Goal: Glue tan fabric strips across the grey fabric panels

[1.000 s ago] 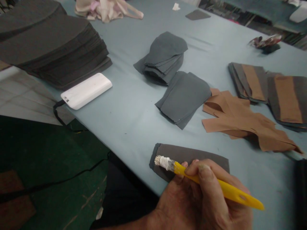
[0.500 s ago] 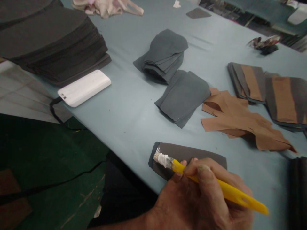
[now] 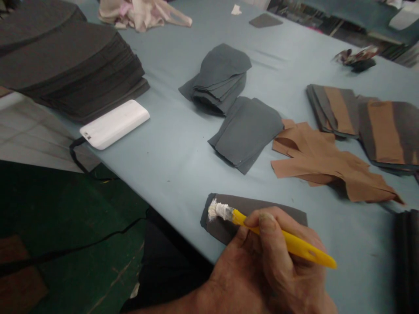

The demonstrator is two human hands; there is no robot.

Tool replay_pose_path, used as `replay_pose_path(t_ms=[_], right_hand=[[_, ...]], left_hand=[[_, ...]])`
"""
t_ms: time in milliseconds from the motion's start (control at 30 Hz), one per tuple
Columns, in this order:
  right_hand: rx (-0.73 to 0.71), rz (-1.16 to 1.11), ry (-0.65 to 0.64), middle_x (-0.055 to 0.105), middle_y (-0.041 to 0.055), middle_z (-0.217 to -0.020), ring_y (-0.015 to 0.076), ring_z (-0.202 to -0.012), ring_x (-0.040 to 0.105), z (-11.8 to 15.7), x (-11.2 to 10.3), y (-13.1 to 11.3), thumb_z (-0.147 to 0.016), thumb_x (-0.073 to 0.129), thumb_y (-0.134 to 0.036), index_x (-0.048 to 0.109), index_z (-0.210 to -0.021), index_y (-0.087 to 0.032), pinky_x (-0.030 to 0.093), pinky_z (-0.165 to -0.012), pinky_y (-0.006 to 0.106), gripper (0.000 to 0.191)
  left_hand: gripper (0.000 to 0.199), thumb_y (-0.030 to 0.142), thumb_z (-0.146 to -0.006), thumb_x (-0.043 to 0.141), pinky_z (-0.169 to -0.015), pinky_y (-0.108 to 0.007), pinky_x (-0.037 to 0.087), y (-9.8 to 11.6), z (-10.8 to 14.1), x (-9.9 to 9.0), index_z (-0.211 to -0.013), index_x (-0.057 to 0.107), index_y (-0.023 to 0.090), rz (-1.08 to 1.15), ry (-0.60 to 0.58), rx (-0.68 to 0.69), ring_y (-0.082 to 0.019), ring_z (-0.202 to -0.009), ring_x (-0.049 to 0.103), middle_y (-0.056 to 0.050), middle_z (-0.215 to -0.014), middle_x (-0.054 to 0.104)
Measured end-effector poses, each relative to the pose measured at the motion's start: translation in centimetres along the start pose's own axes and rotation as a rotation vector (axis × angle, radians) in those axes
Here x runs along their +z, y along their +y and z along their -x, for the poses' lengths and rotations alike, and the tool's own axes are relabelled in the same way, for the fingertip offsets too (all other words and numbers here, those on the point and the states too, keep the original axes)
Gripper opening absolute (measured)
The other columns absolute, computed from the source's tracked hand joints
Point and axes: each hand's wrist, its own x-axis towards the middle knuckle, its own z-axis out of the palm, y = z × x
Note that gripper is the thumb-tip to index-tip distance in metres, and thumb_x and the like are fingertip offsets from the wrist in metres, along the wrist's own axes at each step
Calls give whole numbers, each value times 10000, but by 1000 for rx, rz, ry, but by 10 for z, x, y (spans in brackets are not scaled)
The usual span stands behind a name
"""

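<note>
At five o'clock, the right hand (image 3: 297,279) is pinching a smooth yellow-handled brush (image 3: 296,246), its paste-clotted bristles (image 3: 213,210) resting in a white smear (image 3: 214,202) on a flat, matte dark panel (image 3: 265,209). The left hand (image 3: 235,270) is touching that panel, its grip too hidden to tell. Limp tan strips (image 3: 340,168) are curling at three o'clock.

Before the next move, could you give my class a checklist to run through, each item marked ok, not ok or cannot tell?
1. Yellow brush gripped in the right hand: ok.
2. Bristles touching the dark piece: ok, near its left end in the picture.
3. White paste covering the whole piece: not ok, much of its visible surface is bare.
4. Left hand holding the piece firmly: cannot tell, the right hand hides part of it.
5. Tan strips neatly stacked: not ok, they lie in a loose, overlapping heap.
</note>
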Motion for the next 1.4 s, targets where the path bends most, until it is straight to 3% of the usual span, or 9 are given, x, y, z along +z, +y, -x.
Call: replay_pose_path(t_ms=[133, 233, 433, 633, 867, 1167, 1400], right_hand=[[29, -17, 124, 614, -33, -565, 108, -456, 569, -3, -3, 6, -1064, 532, -373, 684, -732, -224, 438, -466, 217, 395], [144, -102, 279, 562, -27, -541, 116, -445, 525, 4, -17, 8, -1059, 562, -457, 712, -762, -212, 401, -437, 232, 413], [226, -165, 578, 515, -50, -497, 84, -413, 476, 28, -64, 18, -1031, 632, -500, 700, -764, -196, 360, -423, 202, 410], [282, -129, 748, 512, -37, -499, 73, -388, 433, 56, -95, 34, -990, 677, -542, 667, -680, -188, 307, -372, 193, 471], [352, -201, 716, 483, -37, -503, 78, -373, 406, 67, -96, 51, -975, 655, -597, 646, -644, -195, 282, -340, 195, 522], [418, -239, 532, 434, -47, -525, 85, -431, 376, 75, -89, 73, -1023, 591, -590, 643, -694, -190, 278, -400, 209, 521], [388, -195, 591, 440, -43, -517, 95, -428, 390, 77, -94, 69, -1025, 587, -586, 647, -691, -198, 285, -387, 215, 516]], left_hand=[[775, 589, -1068, 454, -1304, -485, 328, -4, 8, -9, -1676, 278, 141, -84, -13, 68, -321, -1618, 287, -122, -1732, 362], [863, 694, -1031, 463, -1332, -471, 239, -7, 12, -14, -1657, 315, 120, -168, -52, 99, -313, -1624, 278, -136, -1731, 360], [839, 696, -944, 628, -1216, -521, 382, -10, 6, -15, -1554, 498, 134, -336, 7, 155, -374, -1531, 448, -202, -1652, 471], [873, 644, -896, 696, -1219, -531, 330, -14, 3, -16, -1561, 498, 114, -458, 12, 241, -404, -1509, 461, -219, -1665, 445], [813, 613, -932, 641, -1210, -529, 323, -14, 1, -18, -1558, 499, 113, -524, -2, 261, -417, -1493, 471, -219, -1668, 440], [806, 598, -948, 634, -1229, -526, 294, -13, 1, -20, -1565, 484, 102, -541, -32, 263, -414, -1514, 447, -221, -1675, 427], [758, 592, -970, 610, -1233, -531, 332, -11, 2, -20, -1557, 505, 126, -509, -29, 238, -408, -1523, 444, -201, -1690, 412]])
